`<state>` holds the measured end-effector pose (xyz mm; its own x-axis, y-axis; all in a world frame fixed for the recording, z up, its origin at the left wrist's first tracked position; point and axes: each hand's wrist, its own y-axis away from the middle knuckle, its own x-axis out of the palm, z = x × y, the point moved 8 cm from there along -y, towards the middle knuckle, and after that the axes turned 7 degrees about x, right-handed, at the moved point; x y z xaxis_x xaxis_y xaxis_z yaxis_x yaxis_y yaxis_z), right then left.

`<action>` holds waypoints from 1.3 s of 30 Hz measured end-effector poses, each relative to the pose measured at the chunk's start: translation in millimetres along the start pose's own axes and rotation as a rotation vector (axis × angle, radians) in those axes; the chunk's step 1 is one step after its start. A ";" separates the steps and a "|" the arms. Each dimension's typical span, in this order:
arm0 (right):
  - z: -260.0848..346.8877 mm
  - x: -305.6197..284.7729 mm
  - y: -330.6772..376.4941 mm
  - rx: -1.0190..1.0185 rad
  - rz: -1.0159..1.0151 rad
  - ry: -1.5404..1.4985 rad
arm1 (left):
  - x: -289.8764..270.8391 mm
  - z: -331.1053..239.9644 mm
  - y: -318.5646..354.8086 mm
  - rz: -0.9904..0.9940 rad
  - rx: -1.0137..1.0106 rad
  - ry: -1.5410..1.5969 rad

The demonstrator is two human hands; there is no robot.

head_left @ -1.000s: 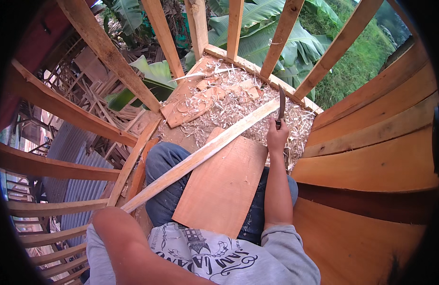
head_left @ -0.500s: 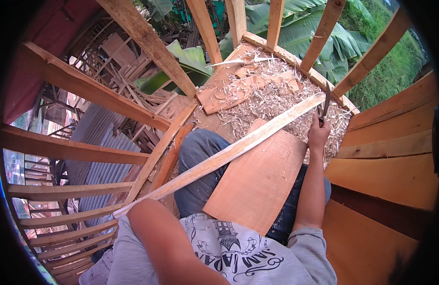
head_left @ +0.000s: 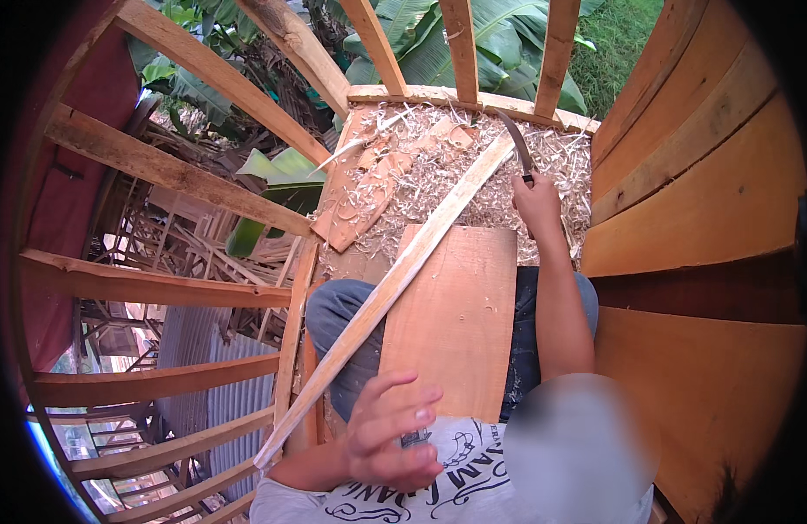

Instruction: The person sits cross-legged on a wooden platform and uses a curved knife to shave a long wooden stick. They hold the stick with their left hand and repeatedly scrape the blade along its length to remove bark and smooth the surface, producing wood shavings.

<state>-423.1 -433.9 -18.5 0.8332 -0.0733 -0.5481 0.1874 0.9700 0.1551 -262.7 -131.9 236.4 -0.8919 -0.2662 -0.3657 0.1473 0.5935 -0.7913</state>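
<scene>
My right hand is closed round the dark handle of a knife, whose long, slightly curved blade points away from me. Beside the blade is the far end of a long pale wooden strip. The strip slants from the far right to the near left, across my left thigh and the corner of a wide flat board on my lap. My left hand is raised in front of my shirt, its fingers loosely bent and apart, with nothing seen in it. The strip's near end passes by my left forearm.
Curled wood shavings and loose wooden pieces cover the floor ahead. Slatted wooden rails surround the left and far sides. A plank wall stands close on the right. A blurred grey shape fills the lower right.
My left arm has bent, bringing the left hand into view over my shirt. The view has turned, so the strip appears steeper. My right hand still grips the knife.
</scene>
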 end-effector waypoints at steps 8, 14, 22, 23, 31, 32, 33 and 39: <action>-1.6 34.9 26.8 0.103 0.450 0.074 | -21.8 70.9 160.1 0.683 -1.078 -0.482; 1.0 41.8 42.4 -0.026 0.487 0.147 | -39.7 83.6 187.6 0.662 -1.342 -0.355; 37.7 49.1 68.4 -0.109 0.506 -0.029 | -40.9 65.3 214.7 0.473 -1.361 -0.102; 35.5 49.8 68.8 -0.088 0.523 -0.011 | -40.8 63.1 206.6 0.482 -1.335 -0.138; 33.6 50.1 64.3 -0.111 0.479 0.110 | -75.2 72.0 147.3 0.482 -0.946 -0.750; 30.4 51.1 61.2 -0.116 0.467 0.127 | -83.5 82.4 157.5 0.496 -0.973 -0.811; 29.0 51.5 59.6 -0.120 0.453 0.142 | -92.2 91.2 166.9 0.511 -0.996 -0.874; 48.1 35.4 58.0 -0.212 0.244 0.228 | -108.0 110.6 221.7 0.443 -1.183 -0.783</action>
<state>-357.6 -391.4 10.6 0.6988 0.1957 -0.6880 -0.1338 0.9806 0.1431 -86.4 -55.6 46.2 -0.3608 -0.0066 -0.9326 -0.4283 0.8895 0.1594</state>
